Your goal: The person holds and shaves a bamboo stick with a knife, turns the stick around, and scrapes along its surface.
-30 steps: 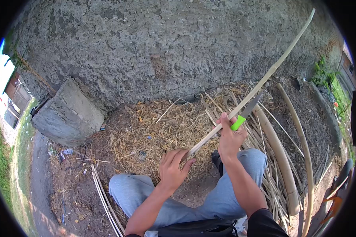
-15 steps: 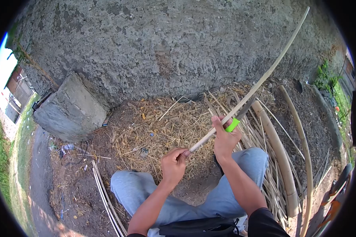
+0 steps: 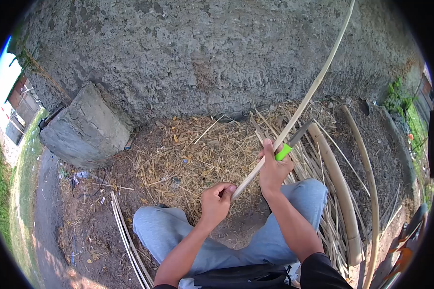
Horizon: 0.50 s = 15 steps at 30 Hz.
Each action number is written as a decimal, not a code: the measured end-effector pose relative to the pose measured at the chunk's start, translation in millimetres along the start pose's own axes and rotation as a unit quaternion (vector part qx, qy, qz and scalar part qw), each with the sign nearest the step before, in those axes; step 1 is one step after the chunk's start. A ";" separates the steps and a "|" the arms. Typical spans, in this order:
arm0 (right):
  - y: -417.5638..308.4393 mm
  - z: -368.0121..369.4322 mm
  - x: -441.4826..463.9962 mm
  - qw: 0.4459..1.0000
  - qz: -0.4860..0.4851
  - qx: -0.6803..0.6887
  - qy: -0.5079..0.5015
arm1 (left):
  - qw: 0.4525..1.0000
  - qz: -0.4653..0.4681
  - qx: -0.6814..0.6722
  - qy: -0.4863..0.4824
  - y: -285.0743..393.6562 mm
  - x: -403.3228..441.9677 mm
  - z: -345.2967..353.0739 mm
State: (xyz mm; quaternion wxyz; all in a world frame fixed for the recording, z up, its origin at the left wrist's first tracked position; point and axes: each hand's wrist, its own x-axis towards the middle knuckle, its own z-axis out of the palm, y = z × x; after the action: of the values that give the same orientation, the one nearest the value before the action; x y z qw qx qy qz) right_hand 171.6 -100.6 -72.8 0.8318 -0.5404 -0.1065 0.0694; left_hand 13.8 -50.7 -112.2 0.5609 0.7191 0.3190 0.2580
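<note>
A long pale bamboo strip (image 3: pixel 304 102) runs diagonally up from my hands and bends toward the top of the view. My left hand (image 3: pixel 215 204) pinches its lower end between thumb and fingers. Higher on the strip, my right hand (image 3: pixel 275 174) is closed, with its thumb laid along the strip. That same hand grips a knife (image 3: pixel 284 152) by its bright green handle; the dark blade points up and right, away from the strip. Part of the handle is hidden by the palm and fingers. Both hands are above the gap between my knees.
Bamboo shavings (image 3: pixel 212 159) cover the ground before a rough grey wall (image 3: pixel 188 58). To the right lie many thin strips (image 3: pixel 330 221), a thick bamboo pole (image 3: pixel 337 188) and a thinner one (image 3: pixel 366 164). A concrete block (image 3: pixel 87 127) stands left, above more strips (image 3: pixel 125 236).
The bamboo strip has swung to a steeper angle, and its far end has moved up and left to the top edge. My left hand has shifted slightly right and down.
</note>
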 end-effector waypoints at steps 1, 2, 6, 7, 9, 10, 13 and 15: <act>1.4 -0.2 -0.3 1.000 -0.004 0.001 -0.002 | 1.000 0.000 0.000 -0.001 0.8 0.2 -1.5; 2.4 -0.3 -0.2 1.000 -0.008 0.002 -0.004 | 1.000 -0.007 -0.019 -0.019 2.7 0.5 -4.3; 3.3 -1.3 2.1 0.999 -0.045 -0.028 -0.003 | 0.991 -0.037 -0.090 -0.094 5.8 0.4 -11.7; 4.5 -2.2 2.3 0.998 -0.046 -0.043 -0.005 | 0.991 -0.034 -0.091 -0.095 7.6 0.9 -14.0; 3.9 -3.9 1.7 0.997 -0.051 -0.056 -0.006 | 0.989 -0.036 -0.015 -0.144 11.5 1.8 -17.6; 2.8 -4.4 1.4 0.996 -0.052 -0.067 -0.015 | 0.989 -0.032 -0.015 -0.147 11.9 1.1 -16.9; 4.6 -4.8 0.5 0.992 -0.073 -0.102 -0.018 | 0.982 -0.039 -0.085 -0.165 11.9 -2.3 -15.5; 6.0 -5.3 -1.9 0.996 -0.037 -0.066 -0.040 | 0.965 -0.065 -0.117 -0.227 15.5 -2.8 -15.9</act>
State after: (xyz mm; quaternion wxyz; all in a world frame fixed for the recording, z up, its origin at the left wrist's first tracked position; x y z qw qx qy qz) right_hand 171.1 -103.3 -80.5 0.7911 -0.5869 -0.1638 0.0532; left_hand 3.0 -45.1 -93.5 0.7144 0.6659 0.1965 0.0864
